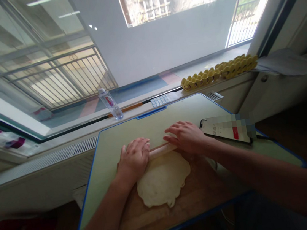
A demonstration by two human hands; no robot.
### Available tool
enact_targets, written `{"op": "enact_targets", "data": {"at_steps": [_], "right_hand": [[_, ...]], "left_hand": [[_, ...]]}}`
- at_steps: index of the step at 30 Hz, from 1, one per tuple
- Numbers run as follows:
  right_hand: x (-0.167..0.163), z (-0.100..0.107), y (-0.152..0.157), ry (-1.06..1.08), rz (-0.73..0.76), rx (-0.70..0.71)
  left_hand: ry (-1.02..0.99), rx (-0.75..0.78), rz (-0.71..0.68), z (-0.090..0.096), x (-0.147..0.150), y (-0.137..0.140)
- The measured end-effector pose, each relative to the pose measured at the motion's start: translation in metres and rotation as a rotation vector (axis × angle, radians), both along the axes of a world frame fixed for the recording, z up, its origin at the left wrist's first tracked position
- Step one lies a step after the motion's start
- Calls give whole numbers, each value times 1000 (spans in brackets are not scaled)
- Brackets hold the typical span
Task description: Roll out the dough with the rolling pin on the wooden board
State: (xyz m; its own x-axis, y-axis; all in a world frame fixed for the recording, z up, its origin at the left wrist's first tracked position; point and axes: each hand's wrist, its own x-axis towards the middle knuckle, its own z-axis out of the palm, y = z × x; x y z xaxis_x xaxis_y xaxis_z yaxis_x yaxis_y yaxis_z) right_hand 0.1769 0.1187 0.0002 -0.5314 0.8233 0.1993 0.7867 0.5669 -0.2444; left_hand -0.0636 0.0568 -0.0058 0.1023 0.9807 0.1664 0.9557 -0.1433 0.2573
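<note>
A flattened sheet of pale dough (163, 182) with an uneven edge lies on a brown wooden board (147, 227). Across the dough's far edge rests a wooden rolling pin (162, 150). My left hand (135, 157) is over the pin's left end, its fingers curved around it. On the right end lies my right hand (186, 136), fingers bent over the wood. Both palms hide the ends of the pin, and only its middle shows between them.
The board sits on a pale green table (122, 135) with blue edging. A phone (222, 131) with a cable lies at right, beyond my right forearm. On the windowsill stand a plastic bottle (111, 105) and yellow egg trays (219, 73). A radiator (62, 159) is at left.
</note>
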Motion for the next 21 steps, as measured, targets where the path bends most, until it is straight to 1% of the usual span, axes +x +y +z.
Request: {"op": "enact_targets", "data": {"at_steps": [5,9,12,15,19,21], "right_hand": [[-4,-3,2,39,-73,21],[-3,-4,5,35,-75,10],[0,-3,6,28,-24,-27],[4,-1,7,83,33,-56],[10,0,8,216,141,-69],[14,2,9,274,215,-102]], "left_hand": [[-34,-2,30,-1,-5,10],[-44,-25,65,-5,-13,18],[-57,-32,36,-9,-18,21],[-77,-66,-6,-10,-21,18],[-106,-99,-73,-5,-23,8],[-121,-134,-132,0,-24,3]]}}
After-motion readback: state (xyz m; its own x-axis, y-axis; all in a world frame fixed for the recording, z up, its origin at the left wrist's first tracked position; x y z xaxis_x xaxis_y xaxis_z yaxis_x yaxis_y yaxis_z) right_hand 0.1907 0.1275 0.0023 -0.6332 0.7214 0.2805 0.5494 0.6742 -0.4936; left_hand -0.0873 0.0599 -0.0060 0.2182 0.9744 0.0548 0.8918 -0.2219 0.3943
